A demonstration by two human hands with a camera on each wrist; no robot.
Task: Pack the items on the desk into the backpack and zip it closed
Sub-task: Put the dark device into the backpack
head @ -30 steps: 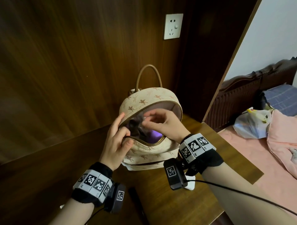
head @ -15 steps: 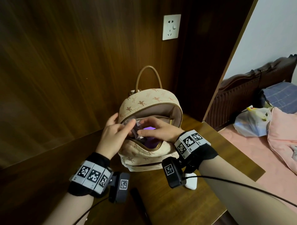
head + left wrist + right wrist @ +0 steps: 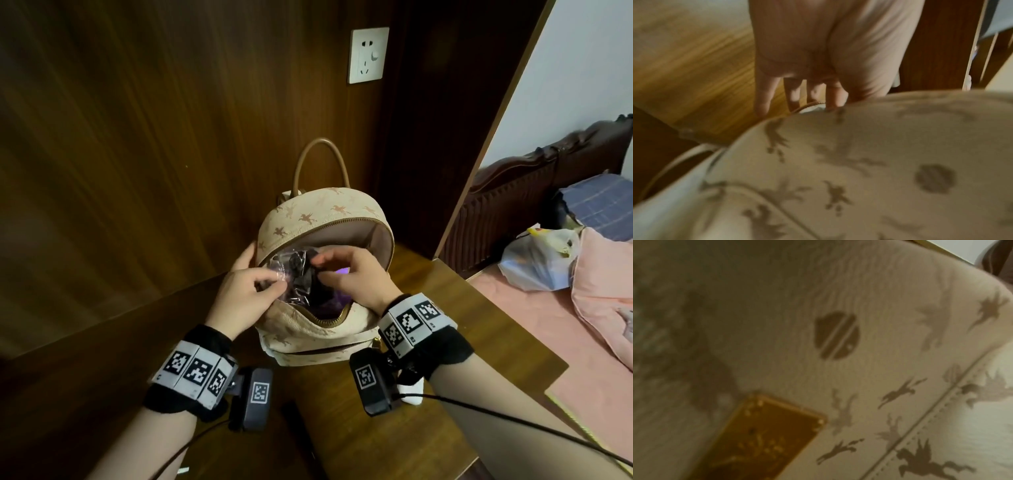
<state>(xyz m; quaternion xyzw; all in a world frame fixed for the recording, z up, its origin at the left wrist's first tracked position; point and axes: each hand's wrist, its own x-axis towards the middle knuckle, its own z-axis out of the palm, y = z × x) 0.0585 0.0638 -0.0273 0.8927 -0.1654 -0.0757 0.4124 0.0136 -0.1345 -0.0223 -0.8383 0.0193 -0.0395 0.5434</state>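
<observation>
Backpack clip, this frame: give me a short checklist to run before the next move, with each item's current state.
1. Backpack main zip open wide enough to load: ok.
2. Clear plastic packet held at the opening by both hands: ok; left hand pinches its edge, right hand has fingers on it.
3. Packet fully inside the bag: not ok, it sits in the mouth of the opening.
4. Backpack upright and steady on the desk: ok.
5. Other items left on the desk: not ok; a white object lies partly hidden behind the right wrist camera.
6. Room left inside the bag: cannot tell.
</observation>
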